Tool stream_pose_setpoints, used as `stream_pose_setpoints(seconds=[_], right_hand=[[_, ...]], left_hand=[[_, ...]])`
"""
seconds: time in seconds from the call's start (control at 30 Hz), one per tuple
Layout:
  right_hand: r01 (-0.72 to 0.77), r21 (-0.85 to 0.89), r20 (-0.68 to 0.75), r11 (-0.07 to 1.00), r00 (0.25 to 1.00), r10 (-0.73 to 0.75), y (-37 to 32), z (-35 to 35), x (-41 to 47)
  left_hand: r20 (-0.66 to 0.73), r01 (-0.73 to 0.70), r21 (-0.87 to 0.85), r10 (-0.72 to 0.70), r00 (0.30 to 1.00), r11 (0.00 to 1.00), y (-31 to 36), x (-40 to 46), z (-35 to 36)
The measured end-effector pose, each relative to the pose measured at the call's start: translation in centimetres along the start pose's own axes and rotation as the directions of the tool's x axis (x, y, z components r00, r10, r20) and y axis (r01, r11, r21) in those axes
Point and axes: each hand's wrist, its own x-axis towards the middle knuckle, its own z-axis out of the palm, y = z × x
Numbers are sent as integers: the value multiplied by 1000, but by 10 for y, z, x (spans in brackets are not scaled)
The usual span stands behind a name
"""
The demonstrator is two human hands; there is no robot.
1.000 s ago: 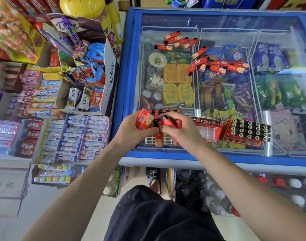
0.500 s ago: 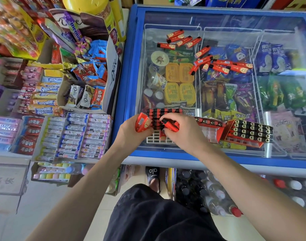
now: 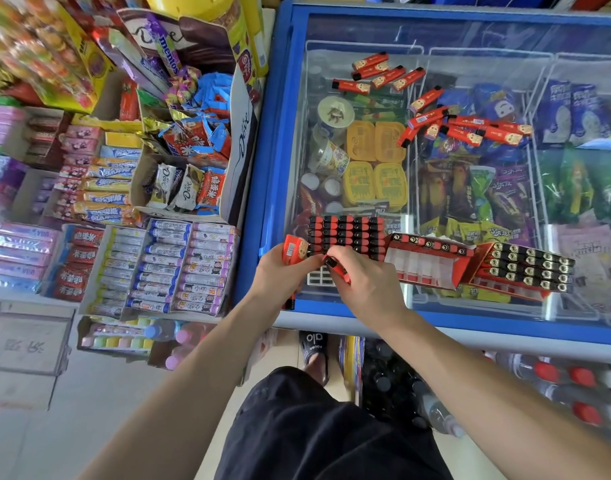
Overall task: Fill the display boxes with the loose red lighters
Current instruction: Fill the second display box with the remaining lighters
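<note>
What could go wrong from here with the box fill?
1. The display box sits near the front edge of the freezer lid; a hard push from the right hand, which pinches a lighter, may slide it off.
2. The left hand holds several lighters; one may slip out.
3. The loose lighters lie far back, needing a long reach.

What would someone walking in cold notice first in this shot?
Probably the two hands meeting at the near edge of the blue chest freezer: the left hand grips a few red lighters, the right hand pinches one lighter over a half-filled display box. Farther back on the glass lid, loose red lighters lie scattered.
</note>
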Motion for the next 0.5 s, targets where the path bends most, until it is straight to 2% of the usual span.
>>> stream_pose_setpoints(seconds=[0.17, 0.3, 0.5], right_hand=[[67, -80, 53, 995, 997, -63, 8, 6, -15], [37, -101, 64, 994, 998, -30, 8, 1, -18], [4, -99, 81, 995, 997, 4, 7, -3, -14]], left_hand=[[18, 7, -14, -7, 1000, 1000, -5, 3, 1], [9, 13, 10, -13, 1000, 1000, -6, 6, 0], [22, 36, -50, -35, 999, 998, -7, 6, -1]])
